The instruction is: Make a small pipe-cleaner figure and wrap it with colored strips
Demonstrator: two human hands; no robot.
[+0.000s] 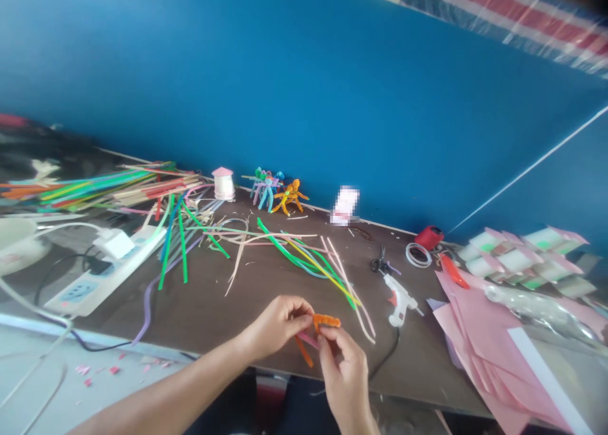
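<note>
Over the table's front edge, my left hand [284, 326] pinches one end of an orange pipe cleaner [327, 320]. Its upper part is wound into a thick coil, and a straight orange tail hangs below my fingers. My right hand [346, 362] grips the same piece from the other side, thumb and fingertips just under the coil. A bit of pink shows between the two hands; what it is I cannot make out. Loose green, yellow and pink pipe cleaners [304, 258] lie just beyond my hands. Small pipe cleaner figures, one of them orange [291, 197], stand by the wall.
To the right are a white glue gun [403, 301], scissors [381, 262], a red spool [429, 237] and pink sheets [479, 353]. A power strip [107, 270] and a heap of pipe cleaners [104, 188] occupy the left. A small white pot [223, 185] stands at the back.
</note>
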